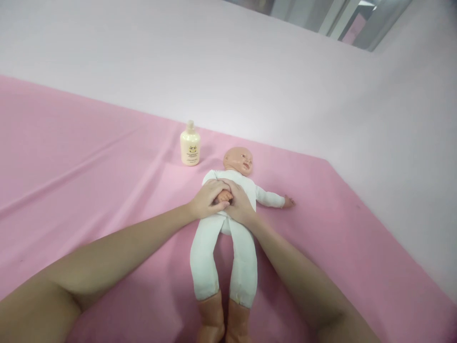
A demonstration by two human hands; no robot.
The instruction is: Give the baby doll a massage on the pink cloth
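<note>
Both hands, left hand (209, 199) and right hand (240, 206), grip the doll's hand (224, 195) mid-sheet, bottle (190, 144) near.

Doll (228, 224) lies on the sheet (89, 166), bottle (190, 145) behind its head

- Both forearms are bare up to the frame's lower edge; no sleeve shows behind the fingers.
- The left hand (209, 199) wears no glove, ring or watch.
- The right hand (240, 206) is bare too, its wrist without band or bracelet.
</note>
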